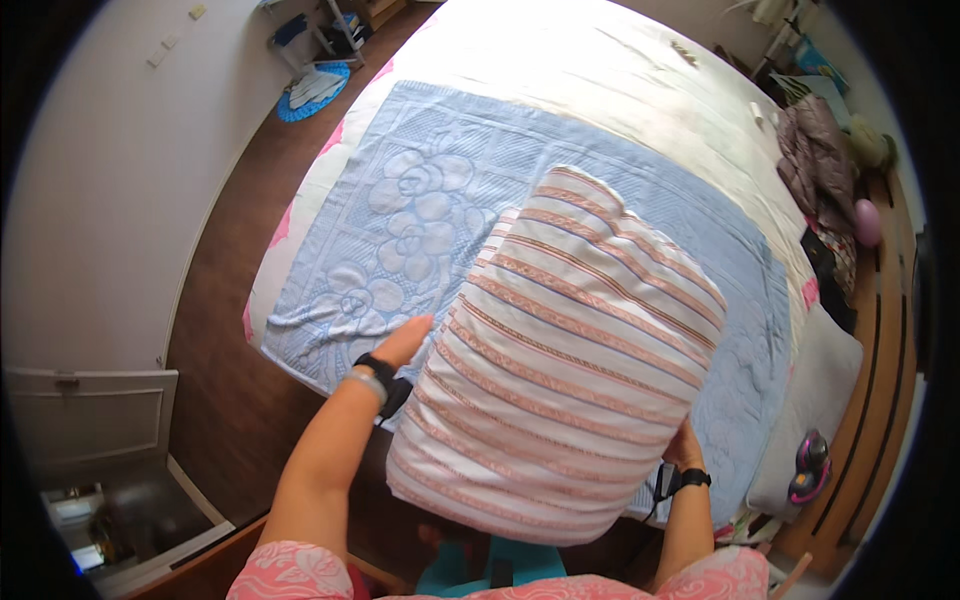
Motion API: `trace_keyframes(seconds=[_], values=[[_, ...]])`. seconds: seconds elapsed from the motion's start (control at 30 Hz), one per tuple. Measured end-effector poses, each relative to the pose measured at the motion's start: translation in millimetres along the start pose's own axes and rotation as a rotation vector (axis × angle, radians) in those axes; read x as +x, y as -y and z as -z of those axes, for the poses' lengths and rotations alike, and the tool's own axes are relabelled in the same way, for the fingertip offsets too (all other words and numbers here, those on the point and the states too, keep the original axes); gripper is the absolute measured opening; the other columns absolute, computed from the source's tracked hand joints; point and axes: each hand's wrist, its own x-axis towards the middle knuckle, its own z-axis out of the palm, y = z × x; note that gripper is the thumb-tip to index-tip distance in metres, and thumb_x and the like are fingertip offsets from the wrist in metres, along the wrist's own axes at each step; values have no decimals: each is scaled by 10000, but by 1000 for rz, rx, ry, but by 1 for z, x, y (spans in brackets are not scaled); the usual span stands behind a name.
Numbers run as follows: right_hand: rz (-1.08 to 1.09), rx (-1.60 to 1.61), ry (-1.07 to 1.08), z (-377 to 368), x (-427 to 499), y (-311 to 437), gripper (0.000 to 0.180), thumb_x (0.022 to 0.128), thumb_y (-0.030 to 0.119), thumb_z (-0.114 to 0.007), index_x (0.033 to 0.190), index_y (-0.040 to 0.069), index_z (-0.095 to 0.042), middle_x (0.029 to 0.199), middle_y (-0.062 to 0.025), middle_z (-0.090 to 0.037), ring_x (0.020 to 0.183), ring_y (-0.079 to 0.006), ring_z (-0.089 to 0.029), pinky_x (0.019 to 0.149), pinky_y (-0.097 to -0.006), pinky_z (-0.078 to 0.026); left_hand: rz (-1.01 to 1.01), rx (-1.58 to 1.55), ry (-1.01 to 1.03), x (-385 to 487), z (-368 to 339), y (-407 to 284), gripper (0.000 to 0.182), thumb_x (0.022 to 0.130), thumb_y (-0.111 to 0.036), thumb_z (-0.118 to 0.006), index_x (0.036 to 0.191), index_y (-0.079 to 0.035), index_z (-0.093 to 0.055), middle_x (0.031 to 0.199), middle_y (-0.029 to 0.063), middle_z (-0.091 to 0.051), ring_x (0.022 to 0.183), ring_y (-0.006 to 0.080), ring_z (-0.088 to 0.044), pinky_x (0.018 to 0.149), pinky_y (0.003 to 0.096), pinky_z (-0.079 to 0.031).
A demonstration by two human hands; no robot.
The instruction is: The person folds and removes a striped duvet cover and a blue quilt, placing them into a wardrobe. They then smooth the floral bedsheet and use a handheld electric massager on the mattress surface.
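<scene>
A thick folded quilt or bedding bundle (570, 360) with white, salmon and thin blue stripes lies across the bed's near edge and juts out over it toward me. Close by its left side is my left hand (405, 343), seen mostly edge-on; I cannot tell whether it touches the fabric. My right hand (684, 448) is against the bundle's lower right side, its fingers partly hidden by the cloth. Under the bundle spreads a light blue towelling blanket (424, 210) with a raised flower pattern. Each wrist wears a black band with a small dark device.
The white bed sheet (517, 67) has pink patches at its border. On the right are a grey pillow (817, 405), a black and purple object (810, 465), a puffer jacket (814, 154) and a pink balloon-like object (868, 223). Wooden floor (225, 300) runs along the left wall.
</scene>
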Motion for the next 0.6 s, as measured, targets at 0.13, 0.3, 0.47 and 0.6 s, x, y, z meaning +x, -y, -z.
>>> trace_keyframes(seconds=[0.13, 0.3, 0.47, 0.6], values=[[-36, -213, -483, 12, 32, 2, 629, 984, 507, -320, 1411, 52, -395, 1421, -128, -458, 1260, -326, -467, 1081, -435, -348, -216, 205, 65, 98, -42, 36, 591, 999, -431, -367, 1379, 21, -399, 1445, 208, -391, 1317, 320, -394, 1060, 366, -350], [-73, -444, -620, -15, 56, 4, 624, 984, 501, -322, 1406, 49, -400, 1412, -133, -465, 1252, -330, -473, 1077, -434, -352, -398, -109, 47, 80, -56, 64, 594, 998, -452, -376, 1354, 18, -440, 1364, 207, -485, 1264, 298, -457, 1034, 365, -369], [-44, -706, -559, -76, 51, 16, 618, 984, 494, -324, 1401, 46, -405, 1403, -138, -472, 1244, -334, -478, 1073, -432, -356, -480, -389, 25, -3, -67, 38, 518, 1014, -431, -383, 1283, -7, -508, 1225, 123, -608, 1132, 257, -541, 977, 349, -396], [-25, -955, -364, -157, 42, 13, 613, 984, 488, -325, 1397, 43, -409, 1396, -142, -477, 1238, -337, -482, 1070, -431, -360, -235, -553, -56, -108, -40, 80, 632, 1003, -510, -348, 1311, 28, -473, 1288, 126, -563, 1177, 243, -517, 950, 329, -424]])
